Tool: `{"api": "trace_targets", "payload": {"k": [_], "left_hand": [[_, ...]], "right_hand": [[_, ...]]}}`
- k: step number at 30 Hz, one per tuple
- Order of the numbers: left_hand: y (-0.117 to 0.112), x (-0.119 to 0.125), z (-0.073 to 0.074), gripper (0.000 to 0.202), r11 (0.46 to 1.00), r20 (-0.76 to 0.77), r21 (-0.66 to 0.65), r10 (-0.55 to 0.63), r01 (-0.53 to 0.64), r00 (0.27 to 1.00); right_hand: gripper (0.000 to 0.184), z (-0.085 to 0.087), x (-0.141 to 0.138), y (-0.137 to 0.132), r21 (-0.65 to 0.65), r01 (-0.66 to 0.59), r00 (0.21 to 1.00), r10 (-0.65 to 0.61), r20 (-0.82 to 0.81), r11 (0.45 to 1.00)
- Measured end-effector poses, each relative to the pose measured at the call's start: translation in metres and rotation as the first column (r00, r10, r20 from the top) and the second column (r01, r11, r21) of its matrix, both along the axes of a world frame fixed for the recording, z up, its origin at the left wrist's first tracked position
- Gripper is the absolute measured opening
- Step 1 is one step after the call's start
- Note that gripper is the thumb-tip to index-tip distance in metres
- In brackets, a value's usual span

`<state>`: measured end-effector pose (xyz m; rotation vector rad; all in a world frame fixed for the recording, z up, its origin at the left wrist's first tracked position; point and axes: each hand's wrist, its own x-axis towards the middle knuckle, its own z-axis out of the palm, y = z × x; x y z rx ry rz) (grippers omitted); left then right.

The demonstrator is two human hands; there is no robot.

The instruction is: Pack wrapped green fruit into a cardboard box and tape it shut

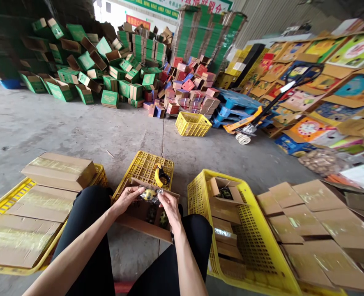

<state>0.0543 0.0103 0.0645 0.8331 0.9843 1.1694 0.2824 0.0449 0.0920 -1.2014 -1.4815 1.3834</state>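
Observation:
My left hand [129, 198] pinches the left end of a clear plastic packet [150, 195] with something yellow and dark inside. At its right end, the fingers of my right hand [169, 204] are closed on the same packet. Both hands are above an open cardboard box [139, 217] between my knees. Inside that box lie dark and greenish items [163, 218], too small to name surely. Just beyond the box, a yellow-and-black tape dispenser [161, 176] rests on an upturned yellow crate [139, 163].
Taped cartons [40, 201] fill a yellow crate on my left. On the right, another yellow crate [256, 234] holds several boxes, one open, beside more taped cartons [323, 230]. Farther off are a yellow crate [193, 124], a pallet jack [246, 128] and heaped green boxes [109, 98].

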Motion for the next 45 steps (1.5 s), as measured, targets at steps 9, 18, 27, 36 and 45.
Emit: {"api": "trace_targets", "payload": {"k": [9, 18, 27, 36, 45], "left_hand": [[0.0, 0.004, 0.0, 0.056, 0.999, 0.024, 0.008, 0.035, -0.035, 0.999], [-0.001, 0.005, 0.006, 0.059, 0.994, 0.129, -0.089, -0.049, 0.061, 0.99], [0.002, 0.004, -0.001, 0.044, 0.995, 0.117, -0.081, 0.061, -0.052, 0.991], [0.004, 0.002, -0.004, 0.037, 0.992, 0.058, -0.047, 0.123, -0.12, 0.991], [0.003, 0.004, -0.005, 0.038, 0.991, 0.114, -0.076, 0.121, -0.112, 0.986]], "right_hand": [[0.044, -0.003, -0.001, 0.0, -0.024, -0.008, 0.999, 0.007, -0.042, 1.0], [0.047, -0.018, 0.005, 0.007, -0.01, 0.047, 0.999, -0.047, -0.023, 0.999], [0.06, -0.019, 0.001, 0.005, -0.119, 0.061, 0.991, -0.074, -0.113, 0.991], [0.049, -0.014, 0.001, 0.002, -0.128, 0.009, 0.99, -0.027, -0.141, 0.992], [0.046, -0.011, 0.0, 0.001, -0.134, 0.023, 0.992, -0.039, -0.117, 0.991]]}}
